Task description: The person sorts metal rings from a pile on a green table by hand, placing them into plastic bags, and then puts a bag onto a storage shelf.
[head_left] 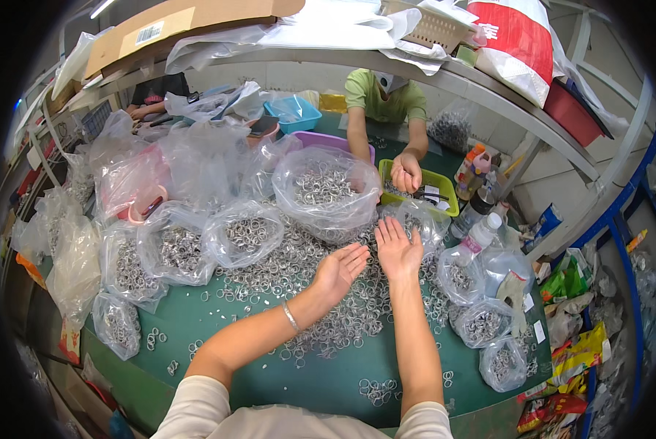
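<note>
My left hand (340,272), with a bracelet on its wrist, is open above a heap of small silver metal rings (328,314). Beside it, my right hand (399,250) is open too, palm turned up and fingers stretched out. Neither hand holds anything that I can see. Just beyond them stands a large see-through plastic bag (328,197) full of rings, in front of a purple basin (328,140). Smaller bags of rings stand on both sides, among them an open-mouthed bag (246,234) left of my hands and another bag (461,278) to the right.
Across the green table (262,373), a person in a green shirt (383,99) reaches toward a yellow-green basket (445,183). Bottles (482,234) stand at the right. A laden shelf (518,102) spans overhead. Loose rings (378,391) lie near the front edge.
</note>
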Available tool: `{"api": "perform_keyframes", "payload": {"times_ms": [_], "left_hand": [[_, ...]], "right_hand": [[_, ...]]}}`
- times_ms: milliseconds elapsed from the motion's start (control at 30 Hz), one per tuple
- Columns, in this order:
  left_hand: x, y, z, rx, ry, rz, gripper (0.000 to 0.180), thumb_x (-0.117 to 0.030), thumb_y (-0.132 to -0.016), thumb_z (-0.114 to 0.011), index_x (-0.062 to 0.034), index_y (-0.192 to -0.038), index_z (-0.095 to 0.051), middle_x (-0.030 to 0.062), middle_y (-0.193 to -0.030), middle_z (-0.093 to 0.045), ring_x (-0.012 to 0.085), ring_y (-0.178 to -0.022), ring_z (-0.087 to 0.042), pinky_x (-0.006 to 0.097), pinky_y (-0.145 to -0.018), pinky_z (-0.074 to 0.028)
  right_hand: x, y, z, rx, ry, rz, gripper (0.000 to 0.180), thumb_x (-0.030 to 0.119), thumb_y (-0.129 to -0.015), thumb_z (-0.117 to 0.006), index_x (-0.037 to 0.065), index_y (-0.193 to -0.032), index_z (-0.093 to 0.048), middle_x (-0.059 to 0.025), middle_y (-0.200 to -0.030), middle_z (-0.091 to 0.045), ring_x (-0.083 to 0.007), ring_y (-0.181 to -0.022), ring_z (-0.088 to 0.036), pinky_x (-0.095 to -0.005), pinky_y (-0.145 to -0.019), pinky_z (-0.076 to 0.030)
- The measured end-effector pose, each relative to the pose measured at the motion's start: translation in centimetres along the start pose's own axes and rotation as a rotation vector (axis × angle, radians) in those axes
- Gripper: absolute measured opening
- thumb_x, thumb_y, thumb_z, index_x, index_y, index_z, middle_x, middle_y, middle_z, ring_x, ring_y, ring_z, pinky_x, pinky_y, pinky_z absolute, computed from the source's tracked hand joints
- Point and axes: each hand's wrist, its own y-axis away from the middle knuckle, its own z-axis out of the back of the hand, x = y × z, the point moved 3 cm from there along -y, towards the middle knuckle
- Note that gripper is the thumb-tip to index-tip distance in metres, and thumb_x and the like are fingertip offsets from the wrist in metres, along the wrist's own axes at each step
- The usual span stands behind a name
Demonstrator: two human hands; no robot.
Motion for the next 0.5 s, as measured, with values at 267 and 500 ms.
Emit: {"api": "perform_keyframes", "payload": {"times_ms": [267, 500], "left_hand": [[0.3, -0.3, 0.2, 0.018, 0.015, 0.016, 0.041, -0.011, -0.093, -0.034, 0.0075, -0.13, -0.035, 0.0202, -0.13, -0.046, 0.0268, -0.12, -0.047, 0.037, -0.104, -0.038], [0.2, -0.1, 0.6, 0.022, 0.023, 0.026, 0.041, -0.011, -0.093, -0.034, 0.0066, -0.13, -0.036, 0.0196, -0.13, -0.047, 0.0268, -0.12, -0.048, 0.036, -0.102, -0.04]], "right_hand": [[-0.1, -3.9, -1.8, 0.047, -0.176, 0.016, 0.068, 0.047, -0.095, -0.019, -0.006, -0.136, -0.028, -0.0161, -0.144, -0.032, -0.0324, -0.135, -0.026, -0.0477, -0.112, -0.018], [0.4, -4.9, -1.0, 0.076, -0.329, -0.007, 0.055, 0.04, -0.095, -0.023, -0.002, -0.125, -0.043, -0.0202, -0.13, -0.045, -0.0352, -0.127, -0.038, -0.0498, -0.109, -0.027]]}}
